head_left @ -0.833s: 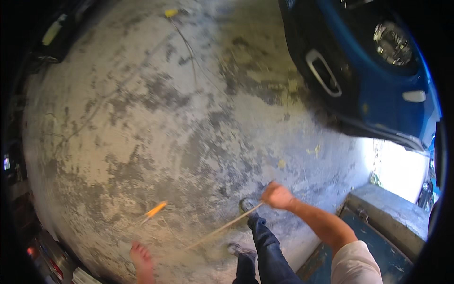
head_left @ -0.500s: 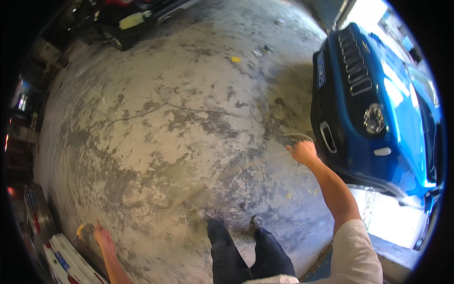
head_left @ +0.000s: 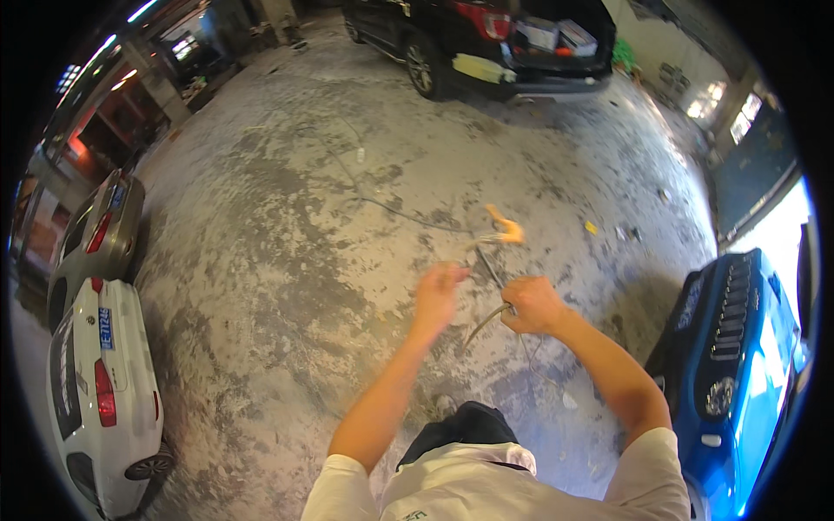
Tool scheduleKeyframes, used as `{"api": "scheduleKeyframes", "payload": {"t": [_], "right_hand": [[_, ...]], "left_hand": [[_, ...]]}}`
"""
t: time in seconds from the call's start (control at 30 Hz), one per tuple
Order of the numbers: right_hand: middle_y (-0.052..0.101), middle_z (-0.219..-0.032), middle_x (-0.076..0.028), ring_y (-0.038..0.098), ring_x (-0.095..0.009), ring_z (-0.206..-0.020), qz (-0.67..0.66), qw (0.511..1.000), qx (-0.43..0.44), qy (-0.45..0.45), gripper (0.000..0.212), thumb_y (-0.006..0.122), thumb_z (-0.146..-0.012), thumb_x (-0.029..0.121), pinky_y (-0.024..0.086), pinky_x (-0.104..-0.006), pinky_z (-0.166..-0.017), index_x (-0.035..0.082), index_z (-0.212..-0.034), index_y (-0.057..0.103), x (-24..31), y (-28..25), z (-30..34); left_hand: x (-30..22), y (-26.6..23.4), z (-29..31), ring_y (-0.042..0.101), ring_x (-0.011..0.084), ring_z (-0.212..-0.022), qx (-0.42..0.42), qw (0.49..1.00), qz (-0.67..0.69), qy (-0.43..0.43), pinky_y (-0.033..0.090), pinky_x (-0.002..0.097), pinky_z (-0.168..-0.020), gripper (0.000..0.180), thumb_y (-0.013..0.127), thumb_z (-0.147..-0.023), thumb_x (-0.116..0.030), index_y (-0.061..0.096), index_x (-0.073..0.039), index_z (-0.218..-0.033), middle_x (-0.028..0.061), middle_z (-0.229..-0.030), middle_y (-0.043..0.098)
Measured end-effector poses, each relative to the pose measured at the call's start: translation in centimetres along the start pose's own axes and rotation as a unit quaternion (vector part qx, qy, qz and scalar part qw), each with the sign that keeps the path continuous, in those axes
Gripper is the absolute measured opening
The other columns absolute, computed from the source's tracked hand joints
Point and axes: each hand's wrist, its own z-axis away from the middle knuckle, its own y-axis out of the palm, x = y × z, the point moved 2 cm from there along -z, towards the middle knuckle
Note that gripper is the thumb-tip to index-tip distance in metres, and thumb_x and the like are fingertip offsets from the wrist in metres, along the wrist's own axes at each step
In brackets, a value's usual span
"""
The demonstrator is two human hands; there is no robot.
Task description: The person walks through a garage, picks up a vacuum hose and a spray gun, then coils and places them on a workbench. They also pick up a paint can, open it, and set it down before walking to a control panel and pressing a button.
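My right hand [head_left: 532, 304] is closed around a grey cable [head_left: 486, 325], whose short length hangs from the fist toward the lower left. A darker stretch of cable runs from this fist up toward an orange-handled tool [head_left: 512, 230] with a metal part. To its left, my left hand [head_left: 440, 300] is raised with curled fingers, just below the tool. It appears to hold the tool, though motion blur hides the contact. Beyond, a long cable [head_left: 408, 214] trails over the worn concrete floor [head_left: 261, 286].
A black car [head_left: 426, 69] with its rear open stands at the far side. On the left are a white car [head_left: 126, 373] and a grey-brown car [head_left: 117, 217]. A blue car [head_left: 756, 347] stands close on the right. Small litter, including a yellow scrap [head_left: 591, 227], lies on the floor.
My left hand has come from the far lower left to the middle, and the orange-handled tool with it. My right hand still grips the cable, now nearer the left hand. The view has swung left and up.
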Motion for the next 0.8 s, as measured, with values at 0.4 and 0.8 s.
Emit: {"api": "scheduleKeyframes", "payload": {"t": [0.4,0.8], "right_hand": [[0.047,-0.054,-0.013,0.042,-0.020,-0.051,-0.211,0.877,-0.077,0.426,0.040,0.081,-0.069,0.024,0.038,-0.0382,-0.050,-0.002,-0.063,0.051,-5.6,9.5,-7.5],[0.061,-0.065,-0.022,0.060,-0.041,-0.068,0.050,0.783,-0.046,0.619,0.042,0.079,-0.074,0.033,0.046,-0.0479,-0.065,-0.005,-0.066,0.061,-14.5,21.1,-2.7]], "left_hand": [[3.1,-5.8,-18.2,0.051,0.0215,-0.049,0.380,0.891,-0.220,-0.118,0.040,0.0383,-0.051,0.060,0.060,-0.088,-0.055,0.064,-0.002,-0.059,0.0080,-0.050,0.051],[-6.6,-56.3,-42.7,0.028,0.0044,-0.049,-0.026,0.965,-0.077,-0.250,0.021,0.0253,-0.045,0.036,0.074,-0.085,-0.041,0.056,-0.014,-0.068,-0.0093,-0.056,0.038]]}}
